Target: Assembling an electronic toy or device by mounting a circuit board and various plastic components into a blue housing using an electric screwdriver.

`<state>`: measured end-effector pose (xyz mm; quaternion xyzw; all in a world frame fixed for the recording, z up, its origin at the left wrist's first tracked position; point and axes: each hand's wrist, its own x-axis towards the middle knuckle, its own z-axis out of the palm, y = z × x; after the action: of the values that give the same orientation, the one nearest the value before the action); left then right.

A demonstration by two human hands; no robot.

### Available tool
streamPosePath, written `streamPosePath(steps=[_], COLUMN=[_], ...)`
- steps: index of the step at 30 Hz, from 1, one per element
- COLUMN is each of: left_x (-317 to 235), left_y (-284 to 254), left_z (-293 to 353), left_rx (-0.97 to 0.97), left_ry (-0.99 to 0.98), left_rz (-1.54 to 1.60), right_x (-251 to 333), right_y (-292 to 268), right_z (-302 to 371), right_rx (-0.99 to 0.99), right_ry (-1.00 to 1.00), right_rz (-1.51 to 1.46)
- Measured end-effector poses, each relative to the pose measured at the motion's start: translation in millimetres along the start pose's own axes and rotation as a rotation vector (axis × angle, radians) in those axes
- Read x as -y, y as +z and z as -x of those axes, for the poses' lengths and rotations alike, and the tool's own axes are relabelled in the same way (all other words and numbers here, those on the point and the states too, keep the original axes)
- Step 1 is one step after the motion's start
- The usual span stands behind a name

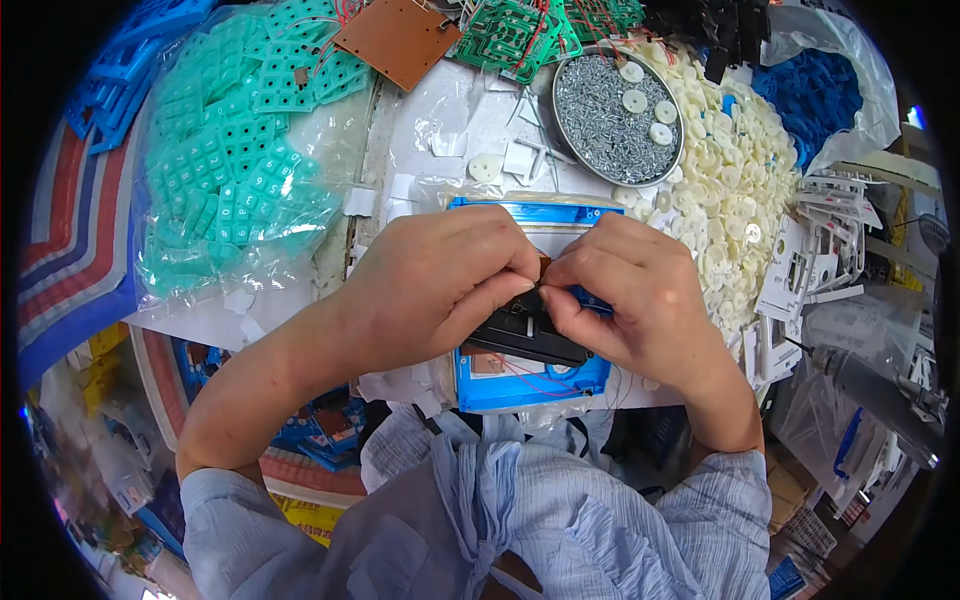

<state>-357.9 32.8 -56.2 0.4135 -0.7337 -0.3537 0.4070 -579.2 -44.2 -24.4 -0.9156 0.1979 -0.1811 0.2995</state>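
Observation:
Over the middle of the table, my left hand (425, 285) and my right hand (645, 295) meet with thumbs and forefingers pinched, their tips almost touching. Whatever they pinch is too small and too covered to name. Right below the fingertips a black plastic part (545, 347) lies tilted across a blue rectangular plastic frame (535, 395). Thin red wires (540, 382) run inside the frame's near end, beside a dark wire. The far edge of the frame shows beyond my hands; its middle is hidden by them.
Teal keypad pieces (215, 185) fill a clear bag at left. A round metal dish (557, 110) of screws stands beyond the frame, beside a heap of cream discs (730, 170). Green circuit boards (510, 40) and a brown board (398, 42) lie at the back; white plastic parts (785, 270) stack at right.

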Motion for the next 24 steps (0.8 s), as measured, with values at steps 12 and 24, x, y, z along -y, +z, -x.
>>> streamPosePath(steps=[12,24], left_x=[-4.0,-10.8], left_y=[5.9,2.8], left_z=[0.0,3.5], left_rx=[-0.084,-0.137], left_ry=[-0.057,-0.111], left_rz=[-0.069,-0.099], right_x=[-0.5,1.6], right_y=[3.8,-4.2], right_z=[-5.6,-2.8], right_rx=[-0.071,-0.043], right_ry=[0.023,0.069], right_rz=[0.004,-0.02])
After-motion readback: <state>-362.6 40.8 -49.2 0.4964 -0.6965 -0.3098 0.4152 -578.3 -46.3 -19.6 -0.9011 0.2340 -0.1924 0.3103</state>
